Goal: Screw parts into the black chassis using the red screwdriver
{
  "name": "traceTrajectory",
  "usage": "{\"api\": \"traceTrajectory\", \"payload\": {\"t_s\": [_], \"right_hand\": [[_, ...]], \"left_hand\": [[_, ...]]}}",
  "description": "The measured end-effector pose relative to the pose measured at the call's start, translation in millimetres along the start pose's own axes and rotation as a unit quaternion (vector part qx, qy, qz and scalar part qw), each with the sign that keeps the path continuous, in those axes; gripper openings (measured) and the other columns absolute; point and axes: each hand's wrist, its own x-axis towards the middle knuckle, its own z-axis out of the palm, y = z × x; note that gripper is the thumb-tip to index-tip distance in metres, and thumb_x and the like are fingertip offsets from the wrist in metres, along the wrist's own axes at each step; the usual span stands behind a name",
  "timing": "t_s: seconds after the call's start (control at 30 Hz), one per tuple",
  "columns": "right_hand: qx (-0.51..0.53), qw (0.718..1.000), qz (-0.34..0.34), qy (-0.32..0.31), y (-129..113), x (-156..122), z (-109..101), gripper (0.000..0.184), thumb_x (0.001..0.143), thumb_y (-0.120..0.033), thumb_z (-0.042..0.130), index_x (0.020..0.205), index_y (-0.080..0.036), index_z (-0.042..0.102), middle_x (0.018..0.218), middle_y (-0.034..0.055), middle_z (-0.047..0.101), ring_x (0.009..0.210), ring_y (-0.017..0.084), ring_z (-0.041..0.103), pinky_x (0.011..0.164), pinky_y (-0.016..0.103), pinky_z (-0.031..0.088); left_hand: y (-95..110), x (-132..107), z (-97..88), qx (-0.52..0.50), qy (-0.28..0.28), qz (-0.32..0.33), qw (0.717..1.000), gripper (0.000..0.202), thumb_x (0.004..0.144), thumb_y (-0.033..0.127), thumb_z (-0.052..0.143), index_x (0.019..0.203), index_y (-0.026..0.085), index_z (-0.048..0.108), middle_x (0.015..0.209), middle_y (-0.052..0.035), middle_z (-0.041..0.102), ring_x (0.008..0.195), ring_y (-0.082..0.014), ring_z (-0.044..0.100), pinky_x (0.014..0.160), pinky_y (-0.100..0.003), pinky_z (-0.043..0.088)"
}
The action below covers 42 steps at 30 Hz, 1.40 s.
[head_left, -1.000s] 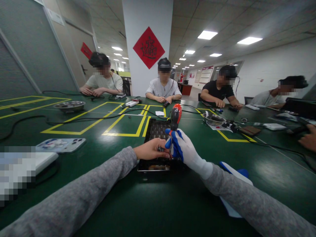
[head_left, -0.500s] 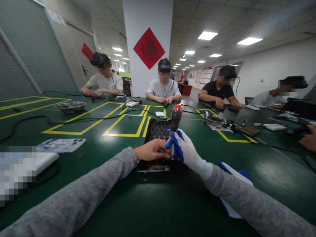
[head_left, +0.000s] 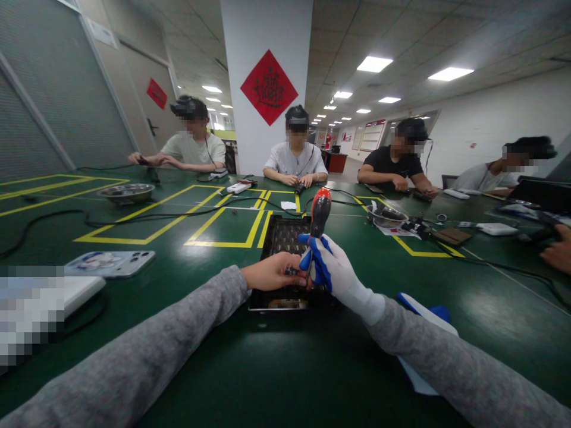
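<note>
In my right hand [head_left: 335, 268], which wears a white and blue glove, is a screwdriver [head_left: 320, 215]. Its red and black handle points up, and the shaft runs down between my fingers. My left hand [head_left: 271, 271] is bare and closed, its fingertips pressed around a small dark part [head_left: 291, 271] right beside the shaft. The fingers cover most of that part, so its kind is unclear. Both hands are over a black rectangular tray [head_left: 257, 301] lying on the green table. Rows of small pieces show in the tray's far half; the tip of the screwdriver is hidden.
A loose glove [head_left: 417, 374] lies under my right forearm. To the left are a phone [head_left: 111, 263] and a white device [head_left: 84, 294]. Metal bowls [head_left: 127, 193] and black cables [head_left: 196, 209] lie farther out. Several co-workers [head_left: 297, 154] sit around the table.
My hands and the screwdriver have hardly moved. Across the table at the left, a co-worker has stretched an arm out to the left, with a dark object near the hand.
</note>
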Motion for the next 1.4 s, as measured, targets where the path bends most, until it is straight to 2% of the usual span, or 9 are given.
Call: {"api": "traceTrajectory", "payload": {"t_s": [0.2, 0.43, 0.63, 0.9, 1.13, 1.23, 1.4], "right_hand": [[0.013, 1.000, -0.017, 0.019, -1.5, -1.2, -0.1, 0.029, 0.080, -0.048, 0.050, 0.088, -0.020, 0.050, 0.058, -0.0062, 0.050, 0.043, 0.006, 0.047, 0.040, 0.017, 0.038], [0.014, 1.000, 0.004, 0.002, -1.4, 1.0, 0.1, 0.036, 0.080, -0.051, 0.048, 0.098, -0.021, 0.050, 0.058, -0.0048, 0.056, 0.036, 0.006, 0.042, 0.034, 0.018, 0.035], [0.020, 0.999, -0.011, 0.023, -1.9, -0.5, 1.8, 0.030, 0.079, -0.048, 0.053, 0.090, -0.020, 0.051, 0.058, -0.0055, 0.053, 0.046, 0.006, 0.047, 0.043, 0.017, 0.040], [0.016, 1.000, -0.007, 0.003, -2.3, -1.5, 1.7, 0.031, 0.080, -0.049, 0.049, 0.089, -0.019, 0.049, 0.056, -0.0063, 0.051, 0.039, 0.005, 0.043, 0.036, 0.017, 0.035], [0.015, 0.999, -0.023, 0.020, -6.4, -1.6, 3.8, 0.035, 0.080, -0.050, 0.050, 0.097, -0.020, 0.049, 0.057, -0.0054, 0.055, 0.039, 0.005, 0.043, 0.036, 0.016, 0.035], [0.029, 0.999, -0.011, 0.010, -4.8, 0.1, 3.1, 0.037, 0.079, -0.051, 0.049, 0.099, -0.020, 0.049, 0.056, -0.0050, 0.056, 0.037, 0.005, 0.043, 0.034, 0.016, 0.034], [0.034, 0.999, 0.005, 0.011, -1.7, 2.5, 1.5, 0.038, 0.079, -0.051, 0.050, 0.101, -0.020, 0.049, 0.057, -0.0048, 0.057, 0.035, 0.005, 0.042, 0.032, 0.016, 0.034]], "left_hand": [[-2.9, -2.1, 1.1, 0.032, 0.047, -0.051, 0.997, 0.024, 0.073, 0.035, 0.064, 0.080, 0.012, 0.064, 0.086, -0.0040, 0.064, 0.081, -0.0149, 0.057, 0.079, -0.027, 0.043], [0.2, -1.8, 0.3, 0.014, 0.017, 0.003, 1.000, 0.021, 0.082, 0.029, 0.054, 0.085, 0.011, 0.065, 0.087, -0.0060, 0.064, 0.084, -0.0147, 0.057, 0.081, -0.026, 0.043], [-0.2, -1.9, 2.0, 0.005, 0.050, -0.055, 0.997, 0.023, 0.073, 0.033, 0.064, 0.083, 0.012, 0.063, 0.083, -0.0027, 0.063, 0.080, -0.0150, 0.057, 0.078, -0.027, 0.044], [0.7, -1.4, 1.3, -0.038, 0.017, -0.025, 0.999, 0.020, 0.081, 0.027, 0.055, 0.086, 0.010, 0.065, 0.087, -0.0064, 0.066, 0.083, -0.0160, 0.059, 0.081, -0.028, 0.044], [0.8, -3.2, 2.0, 0.001, 0.051, -0.060, 0.997, 0.024, 0.073, 0.034, 0.064, 0.079, 0.011, 0.063, 0.082, -0.0031, 0.063, 0.078, -0.0145, 0.058, 0.077, -0.027, 0.045], [-3.0, -3.6, 1.5, -0.005, 0.056, -0.046, 0.997, 0.021, 0.075, 0.032, 0.062, 0.076, 0.011, 0.063, 0.082, -0.0044, 0.064, 0.078, -0.0143, 0.058, 0.077, -0.027, 0.045], [-3.3, -4.0, 1.7, -0.020, 0.034, -0.009, 0.999, 0.022, 0.080, 0.031, 0.057, 0.083, 0.012, 0.066, 0.087, -0.0063, 0.064, 0.083, -0.0155, 0.058, 0.081, -0.027, 0.044]]}}
